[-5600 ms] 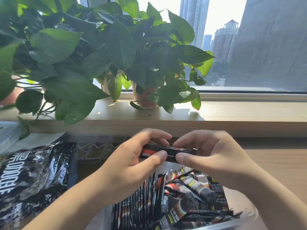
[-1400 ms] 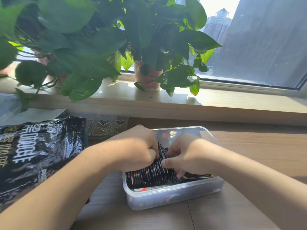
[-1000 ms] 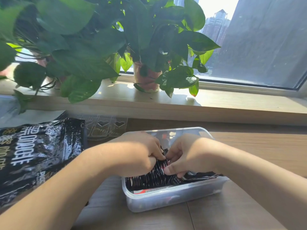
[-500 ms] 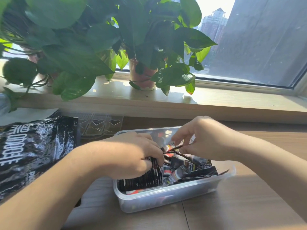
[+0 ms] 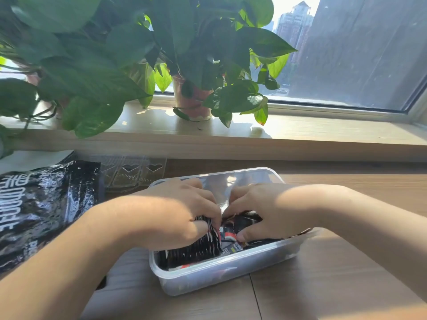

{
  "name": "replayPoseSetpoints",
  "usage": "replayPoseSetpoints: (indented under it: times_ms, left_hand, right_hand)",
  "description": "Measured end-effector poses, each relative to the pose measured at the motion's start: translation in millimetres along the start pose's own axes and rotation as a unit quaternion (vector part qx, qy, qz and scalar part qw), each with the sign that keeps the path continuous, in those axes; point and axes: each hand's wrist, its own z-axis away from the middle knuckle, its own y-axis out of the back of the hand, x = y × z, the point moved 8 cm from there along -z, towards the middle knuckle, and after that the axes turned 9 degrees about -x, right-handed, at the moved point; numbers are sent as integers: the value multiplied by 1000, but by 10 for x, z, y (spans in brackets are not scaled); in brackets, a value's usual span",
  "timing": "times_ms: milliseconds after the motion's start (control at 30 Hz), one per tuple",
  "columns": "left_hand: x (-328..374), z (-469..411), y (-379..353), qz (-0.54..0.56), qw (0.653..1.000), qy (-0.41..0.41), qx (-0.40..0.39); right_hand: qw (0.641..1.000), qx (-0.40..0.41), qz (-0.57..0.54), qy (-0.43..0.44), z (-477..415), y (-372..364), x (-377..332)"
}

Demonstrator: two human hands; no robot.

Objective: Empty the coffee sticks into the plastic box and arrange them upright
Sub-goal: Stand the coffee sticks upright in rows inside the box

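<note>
head view: glossy coffee sticks (image 5: 196,250) in clear rounded plastic box (image 5: 221,271)

A glossy black bag (image 5: 44,209) at the left of the worktop carries large white Chinese characters, partly cut off by the frame edge; "咖啡" can be read. Print on the coffee sticks (image 5: 201,248) is too small to read.

Our right hand (image 5: 268,211) is back down among the coffee sticks (image 5: 203,245), no longer raised with one. It now meets our left hand (image 5: 175,215) inside the plastic box (image 5: 221,273).
</note>
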Motion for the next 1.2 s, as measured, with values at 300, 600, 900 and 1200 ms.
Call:
replayPoseSetpoints:
  times_ms: [300, 600, 900, 1200]
  left_hand:
    - [17, 17, 0, 0, 1000, -9, 1]
    - [22, 24, 2, -1, 1000, -6, 3]
    - [19, 13, -4, 1, 1000, -3, 4]
    - [1, 11, -42, -13, 1000, -6, -2]
  right_hand:
    - [1000, 3, -16, -20, 156, 104, 42]
    - [999, -37, -2, -27, 61, 40, -37]
    - [996, -84, -38, 6, 87, 32, -26]
    - [992, -13, -126, -29, 209, 160, 76]
